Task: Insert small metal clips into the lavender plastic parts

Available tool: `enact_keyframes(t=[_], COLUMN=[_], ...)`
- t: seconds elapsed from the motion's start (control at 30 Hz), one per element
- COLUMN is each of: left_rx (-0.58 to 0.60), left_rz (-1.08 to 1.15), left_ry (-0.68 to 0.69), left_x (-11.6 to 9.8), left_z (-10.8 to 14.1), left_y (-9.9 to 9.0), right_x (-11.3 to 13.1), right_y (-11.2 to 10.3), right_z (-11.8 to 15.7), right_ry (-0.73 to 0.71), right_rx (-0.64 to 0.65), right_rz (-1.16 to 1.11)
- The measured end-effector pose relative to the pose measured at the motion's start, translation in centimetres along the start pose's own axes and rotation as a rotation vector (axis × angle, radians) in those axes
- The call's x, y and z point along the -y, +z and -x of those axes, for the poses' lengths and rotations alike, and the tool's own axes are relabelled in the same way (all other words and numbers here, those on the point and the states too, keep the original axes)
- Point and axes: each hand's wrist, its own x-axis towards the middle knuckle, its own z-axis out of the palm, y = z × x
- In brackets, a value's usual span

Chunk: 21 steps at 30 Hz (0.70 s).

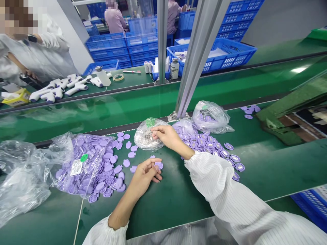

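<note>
Between thumb and fingers, my left hand (146,174) grips a small purple plastic cover (158,165) above the green tabletop. My right hand (166,136) is over a clear bag of small metal parts (148,137), its fingertips pinched together; whether a part sits between them is too small to see. Left of my hands, a heap of purple covers (102,166) spills from a clear plastic bag with a label and a green sticker. Beside my right forearm lies a pile of purple covers (212,144) with metal pieces in them, partly hidden by my sleeve.
Behind the worktop runs a green conveyor, with an upright metal post (189,78) at its near edge. A green machine (288,109) stands at the right. Beyond are white handheld devices (76,86), blue crates (219,56) and a person in white (38,54).
</note>
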Motion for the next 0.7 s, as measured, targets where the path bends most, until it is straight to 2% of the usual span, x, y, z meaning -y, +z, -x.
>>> enact_keyframes(t=[0.1,0.2,0.3,0.37,0.47,0.57,0.7], left_rx=[0.001,-0.003,-0.018,-0.031,-0.056,-0.052,-0.031], left_rz=[0.017,0.047,0.078,0.094,0.101,0.090,0.080], left_ry=[0.004,0.007,0.011,0.010,-0.004,-0.018,-0.014], left_x=[0.0,0.1,0.2,0.2,0.2,0.1,0.1], left_z=[0.0,0.0,0.0,0.0,0.0,0.0,-0.1], left_y=[-0.1,-0.3,-0.5,-0.6,-0.5,-0.4,-0.5], right_x=[1.3,2.0,1.5,0.6,-0.6,-1.5,-1.9], right_y=[-0.1,-0.4,-0.8,-1.0,-1.1,-0.8,-0.5], right_z=[1.8,4.9,8.2,9.7,10.9,11.1,11.0], right_ry=[0.108,0.252,0.394,0.451,0.441,0.347,0.247], right_rx=[0.030,0.074,0.116,0.132,0.065,-0.006,0.032], right_rz=[-0.185,-0.387,-0.622,-0.688,-0.589,-0.437,-0.311])
